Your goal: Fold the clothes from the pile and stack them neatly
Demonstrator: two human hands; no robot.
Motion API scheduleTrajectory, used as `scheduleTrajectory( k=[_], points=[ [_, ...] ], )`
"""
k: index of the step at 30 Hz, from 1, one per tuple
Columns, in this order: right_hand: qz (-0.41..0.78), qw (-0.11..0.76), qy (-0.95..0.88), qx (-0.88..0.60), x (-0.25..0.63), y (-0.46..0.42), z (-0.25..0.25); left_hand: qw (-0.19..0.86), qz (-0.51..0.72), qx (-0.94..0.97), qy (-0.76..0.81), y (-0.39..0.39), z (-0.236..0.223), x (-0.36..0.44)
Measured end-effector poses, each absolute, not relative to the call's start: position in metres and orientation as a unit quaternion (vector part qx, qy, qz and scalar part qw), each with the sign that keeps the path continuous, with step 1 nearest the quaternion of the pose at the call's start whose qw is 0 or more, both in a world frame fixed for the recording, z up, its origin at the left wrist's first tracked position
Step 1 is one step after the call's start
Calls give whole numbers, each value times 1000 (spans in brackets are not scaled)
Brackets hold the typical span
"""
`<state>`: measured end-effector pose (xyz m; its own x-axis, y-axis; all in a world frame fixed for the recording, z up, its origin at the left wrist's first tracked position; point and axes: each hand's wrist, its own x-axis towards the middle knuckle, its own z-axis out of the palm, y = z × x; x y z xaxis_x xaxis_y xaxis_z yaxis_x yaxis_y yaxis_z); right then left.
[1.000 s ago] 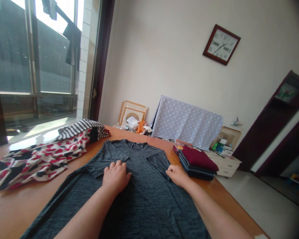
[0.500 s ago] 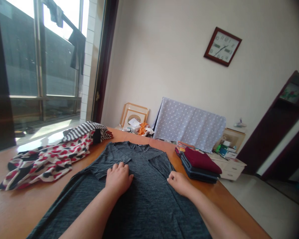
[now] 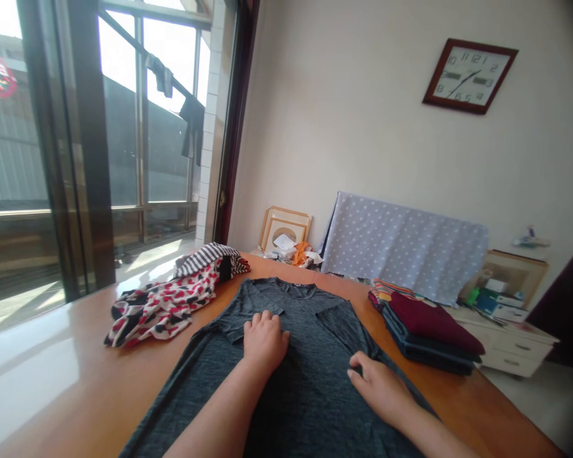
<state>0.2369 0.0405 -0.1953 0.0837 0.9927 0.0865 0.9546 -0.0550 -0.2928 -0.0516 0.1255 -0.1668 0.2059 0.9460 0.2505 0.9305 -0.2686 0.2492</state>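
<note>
A dark grey T-shirt (image 3: 310, 394) lies spread flat on the wooden table (image 3: 76, 388), collar away from me, both sleeves folded inward. My left hand (image 3: 265, 337) rests palm down on the shirt's chest, fingers together and stretched out, beside the folded left sleeve. My right hand (image 3: 379, 389) lies on the shirt's right side below the folded right sleeve, fingers curled with thumb and forefinger touching the cloth.
A crumpled red, white and black patterned garment (image 3: 165, 305) with a striped one lies at the table's left. A stack of folded clothes (image 3: 427, 331), maroon on top, sits at the right edge. Beyond are a polka-dot covered object (image 3: 405, 245), picture frames and a white drawer unit.
My right hand has slid down the shirt's right side, toward me. My left hand stays on the chest. The view has swung left and up.
</note>
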Motion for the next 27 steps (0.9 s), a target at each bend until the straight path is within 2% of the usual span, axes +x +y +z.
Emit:
scheduleTrajectory(
  k=[12, 27],
  points=[
    [-55, 123, -676, -725, 222, 21, -210, 21, 167, 758, 630, 131, -177, -54],
    [-73, 164, -671, -719, 215, 13, -193, 0, 184, 748, 638, 127, -183, -49]
  ],
)
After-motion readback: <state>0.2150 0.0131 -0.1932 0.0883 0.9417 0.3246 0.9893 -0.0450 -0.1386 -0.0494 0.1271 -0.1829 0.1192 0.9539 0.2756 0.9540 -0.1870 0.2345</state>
